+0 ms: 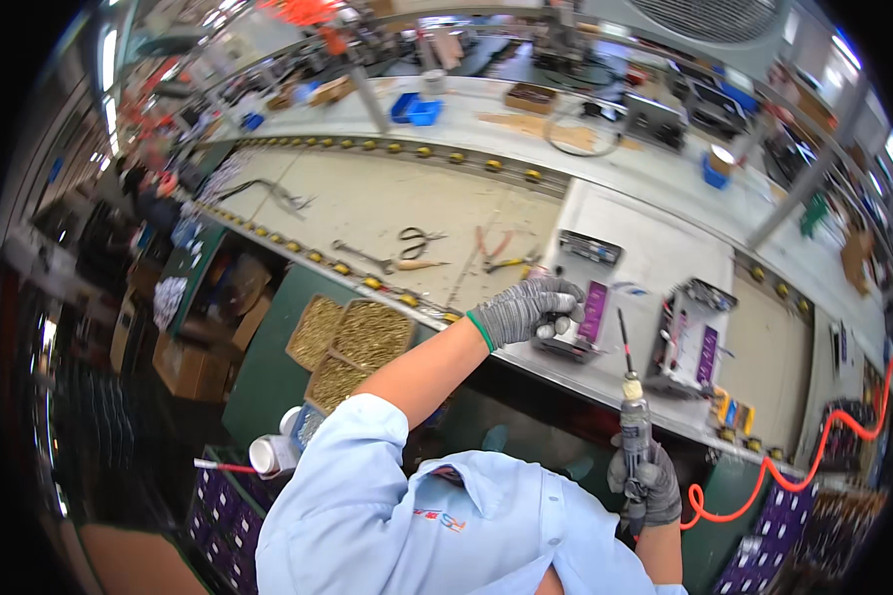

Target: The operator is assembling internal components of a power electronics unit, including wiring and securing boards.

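Note:
My right hand (647,483), in a grey glove, is closed around a power screwdriver (634,421). Its long thin bit points up and away from me, and it is apart from the work pieces. Also gloved in grey, with a green cuff, my left hand (534,309) has its fingers curled together beside a metal housing (570,349) with a purple board (592,311). Whatever those fingers hold, if anything, is hidden. To the right lies a second open housing (674,349) holding another purple board (707,354). Both rest on a white panel (633,213).
Bins of brass-coloured screws (371,333) stand at my left. Scissors (419,240), pliers (493,244) and a hammer-like tool (362,257) lie on the bench beyond. A red coiled hose (764,474) hangs at right. Roller rails (456,158) edge the line.

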Tool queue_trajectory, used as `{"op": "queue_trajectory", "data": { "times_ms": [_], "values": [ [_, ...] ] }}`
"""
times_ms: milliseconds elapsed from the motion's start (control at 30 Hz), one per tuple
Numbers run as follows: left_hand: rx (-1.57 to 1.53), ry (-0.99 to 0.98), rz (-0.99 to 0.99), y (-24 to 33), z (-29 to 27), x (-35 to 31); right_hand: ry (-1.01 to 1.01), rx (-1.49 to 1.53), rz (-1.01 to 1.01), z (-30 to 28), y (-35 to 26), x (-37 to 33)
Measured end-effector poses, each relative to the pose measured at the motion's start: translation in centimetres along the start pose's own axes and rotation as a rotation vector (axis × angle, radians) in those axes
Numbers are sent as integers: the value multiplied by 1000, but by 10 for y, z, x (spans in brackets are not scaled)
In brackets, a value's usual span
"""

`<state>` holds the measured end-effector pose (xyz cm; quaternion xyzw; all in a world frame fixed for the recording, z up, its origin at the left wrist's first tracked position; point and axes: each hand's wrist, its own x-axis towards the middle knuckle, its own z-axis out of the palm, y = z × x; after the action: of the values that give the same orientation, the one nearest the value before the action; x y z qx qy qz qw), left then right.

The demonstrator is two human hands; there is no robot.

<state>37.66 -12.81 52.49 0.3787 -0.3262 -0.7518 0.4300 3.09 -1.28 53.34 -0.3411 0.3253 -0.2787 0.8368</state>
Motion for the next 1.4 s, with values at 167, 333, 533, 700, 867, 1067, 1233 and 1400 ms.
{"op": "queue_trajectory", "data": {
  "times_ms": [167,333,533,700,867,1067,1233,1400],
  "values": [
    [14,-11,-97,-35,62,63,142,-308,-64,-37,-28,-26],
    [-180,-2,-243,-53,124,107,211,-317,-1,-86,-38,-56],
    [-107,27,-242,-73,167,125,202,-374,51,-139,-41,-76],
    [6,183,-209,-86,178,130,175,-582,-64,-154,-45,-75],
    [71,282,-216,-97,168,132,218,-683,-97,-143,-43,-73],
    [475,84,-127,-82,170,116,164,-245,84,-127,-19,-81],
    [517,-36,-127,-79,171,108,256,-29,150,-100,10,-81],
    [630,-160,-283,-105,155,133,461,-409,-77,-98,50,-86]
  ]
}}
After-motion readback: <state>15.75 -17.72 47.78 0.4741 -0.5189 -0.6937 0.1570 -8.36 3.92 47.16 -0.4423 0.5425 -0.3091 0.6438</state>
